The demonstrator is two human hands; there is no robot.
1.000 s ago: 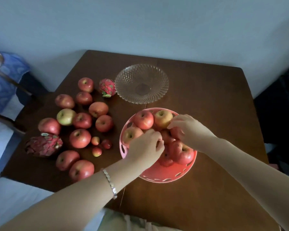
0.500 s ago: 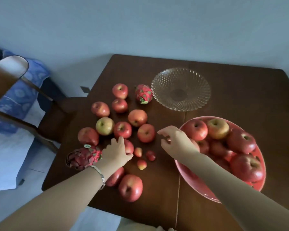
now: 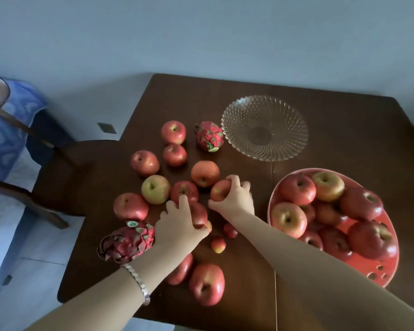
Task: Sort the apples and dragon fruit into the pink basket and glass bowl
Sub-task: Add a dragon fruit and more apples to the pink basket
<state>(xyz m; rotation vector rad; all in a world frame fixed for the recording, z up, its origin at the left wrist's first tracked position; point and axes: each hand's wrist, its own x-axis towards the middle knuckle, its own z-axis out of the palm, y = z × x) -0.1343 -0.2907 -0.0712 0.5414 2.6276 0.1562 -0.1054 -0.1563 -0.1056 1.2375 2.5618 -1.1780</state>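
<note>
Both hands are down among the loose fruit at the centre of the frame. The left hand (image 3: 181,225) is curled over a red apple (image 3: 199,215), fingers wrapped round its top and thumb under its near side. The right hand (image 3: 234,199) is closed round another red apple (image 3: 219,189) just to the right of it, fingers over the far side. Both apples look to be resting on the desk (image 3: 344,139), though I cannot tell for sure.

The apples should handle easily: firm, round, fairly heavy for their size, with smooth waxy skin that could slip if pinched by the tips only. A full cupping grip round the widest part, as here, suits them. They bruise if dropped, so they want setting down, not tossing, into the pink basket (image 3: 390,280) at the right, already well filled with apples.

The dark dragon fruit (image 3: 127,242) at lower left, touching the left wrist, and the brighter dragon fruit (image 3: 209,136) just left of the empty glass bowl (image 3: 264,127) are softer, with leathery scales that give purchase; best held round the body, not by the scales. The bowl is brittle, so they should go in gently.

A small round sticker (image 3: 131,223) sits on the dark dragon fruit; its writing is too small to read. I see no other labels.
</note>
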